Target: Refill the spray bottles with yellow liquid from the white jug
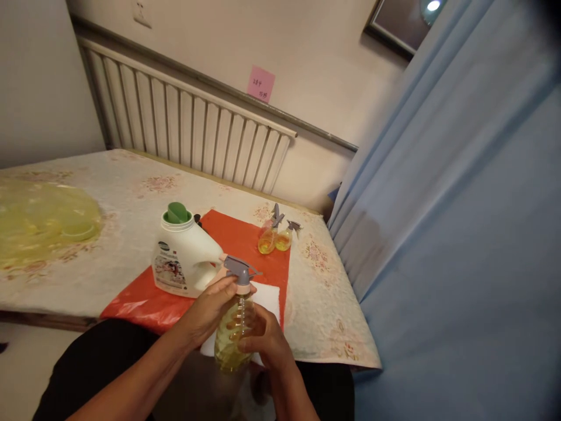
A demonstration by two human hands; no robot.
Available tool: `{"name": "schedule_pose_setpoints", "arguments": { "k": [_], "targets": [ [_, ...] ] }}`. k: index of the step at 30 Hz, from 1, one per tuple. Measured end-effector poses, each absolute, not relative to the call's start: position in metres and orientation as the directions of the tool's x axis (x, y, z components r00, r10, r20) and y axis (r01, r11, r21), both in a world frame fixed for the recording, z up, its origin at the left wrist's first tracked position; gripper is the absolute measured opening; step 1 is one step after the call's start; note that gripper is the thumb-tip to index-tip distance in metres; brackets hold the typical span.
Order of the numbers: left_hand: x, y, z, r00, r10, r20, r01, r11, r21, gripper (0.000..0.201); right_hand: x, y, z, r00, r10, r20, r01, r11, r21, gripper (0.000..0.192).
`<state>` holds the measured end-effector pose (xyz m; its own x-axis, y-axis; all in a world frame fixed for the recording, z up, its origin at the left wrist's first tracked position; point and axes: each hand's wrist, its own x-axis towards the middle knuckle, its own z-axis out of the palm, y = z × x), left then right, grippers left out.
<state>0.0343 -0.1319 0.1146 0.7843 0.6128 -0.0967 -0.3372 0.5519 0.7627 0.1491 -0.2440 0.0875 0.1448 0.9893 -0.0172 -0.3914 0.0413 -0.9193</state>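
Observation:
A clear spray bottle (232,348) with yellowish liquid inside is held up between my two hands, its grey-and-pink trigger head (240,270) on top. My left hand (215,304) grips the neck just under the trigger head. Around the bottle's body are the fingers of my right hand (265,339). Behind, a white detergent jug (188,251) with a printed label stands on a red plastic sheet (228,231), a green cup-like piece (177,213) in its mouth. Part of a white cloth (268,297) shows beneath my hands.
Two smaller spray bottles (275,238) with yellow liquid stand at the back of the red sheet. A yellow, see-through plastic bulk (48,219) lies on the left of the flowered bed cover (315,316). A radiator (193,120) lines the wall; a blue curtain (460,234) hangs right.

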Motion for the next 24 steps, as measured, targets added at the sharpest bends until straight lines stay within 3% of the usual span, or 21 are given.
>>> {"name": "schedule_pose_setpoints", "arguments": {
  "k": [2,7,16,22,24],
  "targets": [
    [0.035,-0.129,0.114,0.806,0.589,-0.062,-0.324,0.527,0.786,0.042,0.15,-0.242,0.086,0.14,0.99,-0.016,-0.404,0.042,-0.914,0.067],
    [0.045,-0.124,0.114,0.739,0.672,-0.06,-0.33,0.437,0.837,0.033,0.156,-0.236,0.08,0.193,0.981,0.001,-0.389,0.077,-0.918,0.067],
    [0.051,-0.119,0.115,0.744,0.645,-0.174,-0.276,0.534,0.799,0.055,0.164,-0.232,0.08,0.192,0.981,0.009,-0.375,0.082,-0.923,0.073],
    [0.038,-0.115,0.11,0.683,0.729,-0.045,-0.24,0.282,0.929,0.048,0.177,-0.227,0.09,0.313,0.948,0.053,-0.338,0.164,-0.927,0.073],
    [0.022,-0.111,0.095,0.705,0.702,-0.104,-0.173,0.313,0.934,0.049,0.184,-0.219,0.094,0.358,0.93,0.076,-0.321,0.199,-0.926,0.073]
  ]
}}
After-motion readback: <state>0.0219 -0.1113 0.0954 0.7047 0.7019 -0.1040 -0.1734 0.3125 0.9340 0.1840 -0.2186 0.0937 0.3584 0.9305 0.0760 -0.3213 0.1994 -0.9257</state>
